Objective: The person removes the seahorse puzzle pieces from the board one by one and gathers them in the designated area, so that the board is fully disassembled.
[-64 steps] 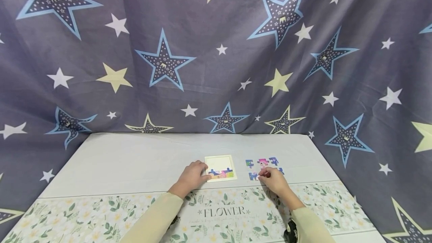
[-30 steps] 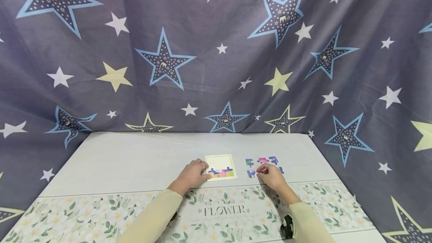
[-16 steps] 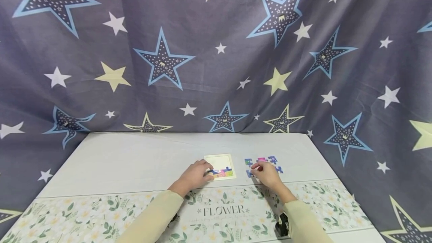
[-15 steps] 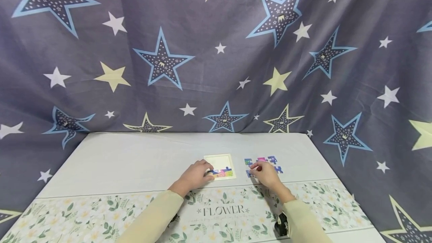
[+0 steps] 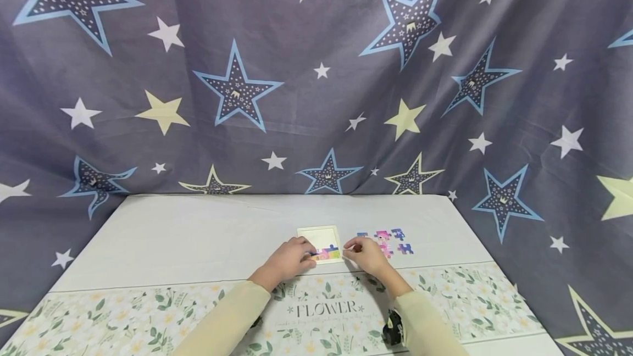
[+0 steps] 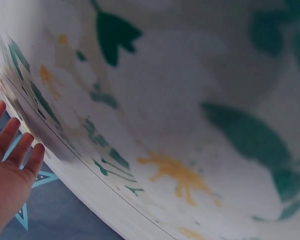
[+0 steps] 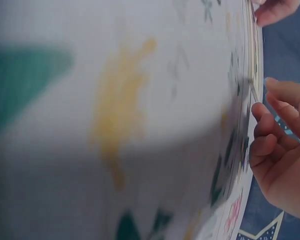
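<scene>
My right hand (image 5: 368, 257) pinches thin, pale-edged puzzle piece (image 7: 254, 93); left hand (image 5: 288, 260), fingers loose, on square cream tray (image 5: 318, 237). Best keep tray still.

R grip (image 7: 286, 162) pinching thin pc (image 7: 255, 93), L grip (image 7: 277, 11) up top, floral cloth (image 7: 190, 105)

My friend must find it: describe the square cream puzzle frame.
On the white flower-printed tablecloth, look between the bare left hand and right hand. The square cream puzzle frame there has straight sides, unlike the colourful loose knobbed jigsaw pieces.
</scene>
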{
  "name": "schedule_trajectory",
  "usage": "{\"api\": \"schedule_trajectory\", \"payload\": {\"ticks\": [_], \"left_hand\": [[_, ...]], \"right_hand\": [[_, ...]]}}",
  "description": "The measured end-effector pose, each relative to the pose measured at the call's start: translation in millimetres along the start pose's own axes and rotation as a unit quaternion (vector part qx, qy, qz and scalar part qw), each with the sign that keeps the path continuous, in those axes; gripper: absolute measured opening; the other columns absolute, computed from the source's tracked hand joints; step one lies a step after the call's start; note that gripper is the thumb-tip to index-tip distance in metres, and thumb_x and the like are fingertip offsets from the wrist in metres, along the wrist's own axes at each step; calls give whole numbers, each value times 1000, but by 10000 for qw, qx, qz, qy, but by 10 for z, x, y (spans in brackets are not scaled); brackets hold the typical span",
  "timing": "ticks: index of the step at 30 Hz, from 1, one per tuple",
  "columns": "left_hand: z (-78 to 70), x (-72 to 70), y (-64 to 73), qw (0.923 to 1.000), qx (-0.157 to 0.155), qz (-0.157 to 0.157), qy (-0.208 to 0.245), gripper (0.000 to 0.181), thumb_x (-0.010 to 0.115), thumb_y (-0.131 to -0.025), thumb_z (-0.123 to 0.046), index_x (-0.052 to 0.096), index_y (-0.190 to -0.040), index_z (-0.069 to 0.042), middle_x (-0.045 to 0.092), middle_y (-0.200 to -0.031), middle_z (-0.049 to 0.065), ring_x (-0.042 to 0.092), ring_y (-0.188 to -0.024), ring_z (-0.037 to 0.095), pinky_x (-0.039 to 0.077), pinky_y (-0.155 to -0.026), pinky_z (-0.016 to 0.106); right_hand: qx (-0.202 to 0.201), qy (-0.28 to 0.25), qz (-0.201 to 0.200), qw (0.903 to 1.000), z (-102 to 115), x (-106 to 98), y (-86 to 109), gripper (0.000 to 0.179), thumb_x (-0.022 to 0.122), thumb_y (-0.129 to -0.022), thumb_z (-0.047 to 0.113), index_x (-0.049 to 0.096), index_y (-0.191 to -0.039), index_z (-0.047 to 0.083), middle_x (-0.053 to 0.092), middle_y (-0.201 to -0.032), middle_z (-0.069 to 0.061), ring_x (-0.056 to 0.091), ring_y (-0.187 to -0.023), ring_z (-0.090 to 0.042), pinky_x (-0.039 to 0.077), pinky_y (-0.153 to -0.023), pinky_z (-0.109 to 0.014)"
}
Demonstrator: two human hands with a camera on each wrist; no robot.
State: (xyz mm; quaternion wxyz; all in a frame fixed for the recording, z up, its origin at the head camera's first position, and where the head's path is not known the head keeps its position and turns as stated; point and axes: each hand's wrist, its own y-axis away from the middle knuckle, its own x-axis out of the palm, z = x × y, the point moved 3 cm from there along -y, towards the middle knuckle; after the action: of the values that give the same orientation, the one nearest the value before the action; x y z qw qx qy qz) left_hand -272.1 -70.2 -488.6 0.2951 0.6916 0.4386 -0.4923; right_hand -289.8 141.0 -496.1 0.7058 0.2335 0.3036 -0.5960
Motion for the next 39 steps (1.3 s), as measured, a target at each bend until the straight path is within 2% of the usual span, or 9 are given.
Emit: {"api": "schedule_trajectory", "payload": {"ticks": [8,13,23,28,39], "left_hand": [[-19,1,10,9997,211,-50,-108,36,59,-91,-37,62,-120,-18,59,-119,2,53,-112,21,44,-99,41],[-16,7,22,9992,345,-128,-122,31,59,-91,-33,64,-119,-20,59,-118,3,53,-108,22,46,-95,42],[-8,26,23,9978,552,-302,-222,26,59,-92,-30,67,-114,-20,60,-112,2,54,-100,19,48,-87,40],[-1,38,10,9979,556,-281,-170,26,58,-93,-30,67,-115,-19,60,-112,3,54,-100,19,48,-87,40],[-5,53,3,9980,573,-237,-127,26,57,-93,-29,66,-115,-19,59,-113,3,53,-99,19,48,-86,40]], "right_hand": [[-134,-83,341,9993,91,120,-52,21,72,-81,16,68,-100,6,56,-74,-2,46,-66,-13,40,-57,-23],[57,32,438,9990,112,149,-96,29,74,-79,20,67,-104,7,55,-75,-3,46,-67,-14,39,-57,-24],[223,168,721,9970,146,153,-126,31,74,-80,19,67,-108,8,55,-81,-4,45,-71,-16,37,-58,-25],[237,259,773,9964,148,155,-142,31,75,-80,20,67,-108,9,56,-83,-4,46,-72,-16,38,-59,-26],[295,208,706,9969,156,149,-172,28,77,-76,17,64,-99,9,53,-76,-4,44,-66,-16,35,-55,-25]]}}
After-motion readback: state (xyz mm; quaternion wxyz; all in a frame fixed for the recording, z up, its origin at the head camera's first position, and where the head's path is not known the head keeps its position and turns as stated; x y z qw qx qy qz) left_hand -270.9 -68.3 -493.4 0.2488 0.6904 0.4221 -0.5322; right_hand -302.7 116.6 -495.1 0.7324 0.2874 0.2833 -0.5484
